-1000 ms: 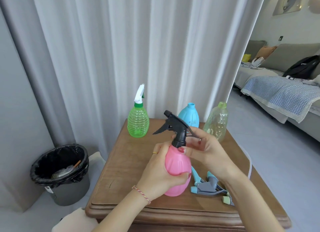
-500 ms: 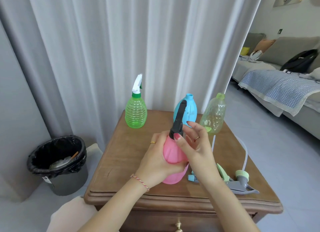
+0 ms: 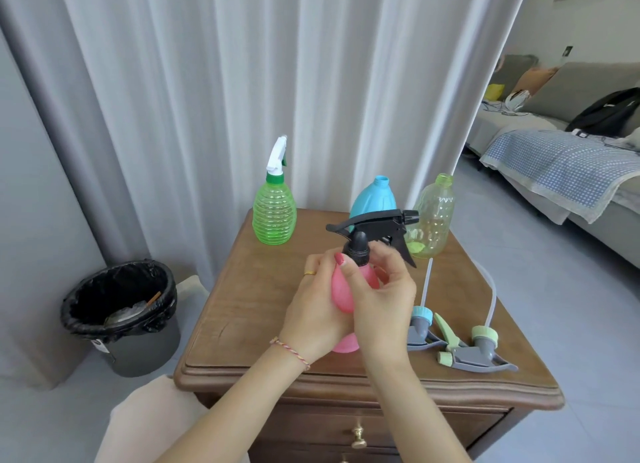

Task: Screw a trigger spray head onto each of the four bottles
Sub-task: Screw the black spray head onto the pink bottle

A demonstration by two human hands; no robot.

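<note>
The pink bottle (image 3: 346, 289) is held upright just above the wooden table (image 3: 242, 310), clasped by the left hand (image 3: 313, 310), while its black spray head (image 3: 375, 230) is seated on the neck directly above. The collar is pinched by the right hand (image 3: 381, 300), the nearer one. The bottle is seen as opaque, smooth and bulbous.

A black-lined bin (image 3: 119, 310) stands left of the wooden cabinet (image 3: 242, 310), grey curtains (image 3: 242, 81) behind, sofa (image 3: 571, 144) right.
</note>
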